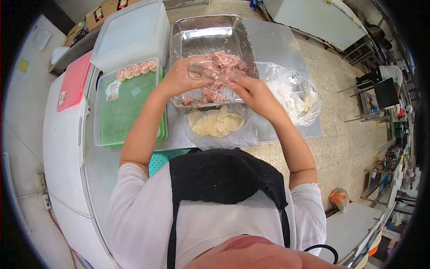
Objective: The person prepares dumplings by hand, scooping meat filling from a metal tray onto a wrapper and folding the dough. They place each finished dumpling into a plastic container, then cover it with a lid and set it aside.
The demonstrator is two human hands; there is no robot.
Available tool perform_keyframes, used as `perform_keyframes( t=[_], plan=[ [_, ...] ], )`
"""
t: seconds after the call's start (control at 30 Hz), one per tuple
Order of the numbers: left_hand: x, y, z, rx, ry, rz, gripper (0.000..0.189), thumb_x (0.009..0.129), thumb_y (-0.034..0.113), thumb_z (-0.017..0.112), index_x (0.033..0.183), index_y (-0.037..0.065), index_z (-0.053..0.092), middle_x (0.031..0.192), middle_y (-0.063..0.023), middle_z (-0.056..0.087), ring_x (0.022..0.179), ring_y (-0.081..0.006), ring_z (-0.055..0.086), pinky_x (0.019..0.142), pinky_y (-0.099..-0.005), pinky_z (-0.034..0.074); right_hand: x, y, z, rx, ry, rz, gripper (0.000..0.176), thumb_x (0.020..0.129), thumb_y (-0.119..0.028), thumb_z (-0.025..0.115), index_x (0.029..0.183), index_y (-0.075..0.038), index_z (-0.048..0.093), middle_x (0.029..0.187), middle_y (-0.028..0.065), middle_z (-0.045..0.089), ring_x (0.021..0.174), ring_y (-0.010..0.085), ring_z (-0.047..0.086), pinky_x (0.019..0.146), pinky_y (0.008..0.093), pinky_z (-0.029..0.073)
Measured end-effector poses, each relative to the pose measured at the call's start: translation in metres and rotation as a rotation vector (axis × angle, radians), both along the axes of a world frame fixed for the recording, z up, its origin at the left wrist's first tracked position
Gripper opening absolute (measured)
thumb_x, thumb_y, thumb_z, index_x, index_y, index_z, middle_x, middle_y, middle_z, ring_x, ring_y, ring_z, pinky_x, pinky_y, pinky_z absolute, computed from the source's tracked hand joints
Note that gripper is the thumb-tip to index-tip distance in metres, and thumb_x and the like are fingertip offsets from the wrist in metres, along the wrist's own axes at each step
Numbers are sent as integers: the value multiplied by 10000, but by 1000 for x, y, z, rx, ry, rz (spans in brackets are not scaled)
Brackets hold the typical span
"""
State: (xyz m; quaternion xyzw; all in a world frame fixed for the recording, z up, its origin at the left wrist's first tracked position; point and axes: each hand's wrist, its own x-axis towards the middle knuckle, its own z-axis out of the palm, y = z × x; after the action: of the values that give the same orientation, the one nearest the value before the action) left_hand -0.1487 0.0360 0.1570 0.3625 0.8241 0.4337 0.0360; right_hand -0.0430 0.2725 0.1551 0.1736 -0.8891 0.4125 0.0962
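Over the metal tray [177, 49] of pink minced meat [228, 62], my two hands are close together. My left hand [182, 74] is curled around something small and pale, probably a dumpling wrapper, mostly hidden by the fingers. My right hand [255, 92] pinches a thin spreading tool [219, 76] smeared with meat, its tip at the left hand. Just in front of the tray, round pale dumpling wrappers [217, 123] lie overlapping on a clear plastic bag [246, 134]. To the left, a row of filled dumplings [136, 71] sits at the far end of a green-bottomed container [127, 112].
Stacked clear plastic lids or boxes [130, 33] stand at the back left. A plastic bag with white contents [291, 98] lies right of the tray on the metal table [273, 42]. A white freezer [65, 139] with a red lid [74, 83] on it is at far left.
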Motion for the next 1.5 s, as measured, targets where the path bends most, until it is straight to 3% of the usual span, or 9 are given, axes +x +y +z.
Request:
perform_keyframes(
  t=[0.13, 0.33, 0.4, 0.43, 0.57, 0.8, 0.9, 1.17, 1.5],
  plan=[
    [-4, -15, -3, -6, 148, -15, 575, 693, 362, 808, 1123, 24, 628, 1120, -158, 649, 1032, -297, 616, 905, -377, 472, -2, 11, 25, 270, 19, 8, 226, 916, -170, 598, 1096, -46, 654, 976, 149, 677, 802, 286, 641, 736, 299, 495],
    [6, -43, 11, -23, 31, 43, 567, 694, 338, 809, 1128, 23, 625, 1139, -141, 641, 1034, -267, 609, 906, -367, 466, 7, -16, 17, -83, -59, -104, 278, 903, -243, 593, 1084, -40, 648, 924, 183, 663, 819, 349, 633, 722, 395, 490],
    [4, -54, 12, -50, -22, 16, 571, 694, 339, 809, 1128, 18, 626, 1134, -142, 642, 1018, -261, 614, 894, -362, 469, 5, -45, 8, 147, 43, -33, 249, 946, -177, 560, 1111, 2, 615, 926, 164, 666, 817, 278, 616, 802, 293, 471],
    [3, -62, 10, 14, 20, 34, 528, 702, 339, 793, 1096, 25, 637, 1049, -130, 655, 957, -263, 620, 844, -364, 478, 1, -55, 11, 238, -190, -66, 246, 947, -185, 558, 1084, 10, 616, 954, 177, 663, 819, 296, 610, 790, 316, 474],
    [8, -123, 17, -19, 114, 115, 500, 700, 310, 771, 1081, 19, 630, 998, -111, 652, 946, -234, 613, 816, -361, 479, 2, -53, -10, 103, -17, -90, 269, 949, -195, 561, 1135, -12, 626, 940, 114, 666, 766, 201, 566, 728, 292, 461],
    [-76, -301, -94, -144, 57, 649, 576, 709, 278, 742, 1184, 11, 556, 1055, -144, 628, 1023, -262, 589, 874, -356, 464, 60, -24, -69, -275, -387, -356, 295, 956, -191, 555, 1166, 3, 627, 698, -33, 543, 615, 67, 480, 557, 222, 387],
    [-93, -312, -97, -267, 168, 750, 620, 711, 291, 741, 1226, 20, 527, 1105, -184, 622, 1047, -316, 594, 868, -386, 479, 77, -31, -74, -439, -425, -432, 292, 968, -203, 540, 1170, -13, 630, 644, -91, 391, 542, 4, 324, 483, 178, 256],
    [-119, -301, -134, -239, 279, 880, 1032, 708, 270, 746, 1488, 32, 113, 1071, -232, 635, 960, -371, 633, 829, -423, 496, 90, -43, -82, -489, -434, -431, 303, 971, -200, 533, 1186, -5, 621, 645, -91, 391, 548, 13, 327, 489, 183, 256],
    [-122, -287, -110, -274, 55, 819, 1052, 703, 248, 760, 1477, -8, 95, 1086, -271, 627, 981, -379, 631, 833, -409, 501, 101, -19, -83, -518, -482, -480, 319, 987, -226, 494, 1222, -36, 597, 605, -100, 358, 496, 0, 304, 447, 179, 229]
  ],
)
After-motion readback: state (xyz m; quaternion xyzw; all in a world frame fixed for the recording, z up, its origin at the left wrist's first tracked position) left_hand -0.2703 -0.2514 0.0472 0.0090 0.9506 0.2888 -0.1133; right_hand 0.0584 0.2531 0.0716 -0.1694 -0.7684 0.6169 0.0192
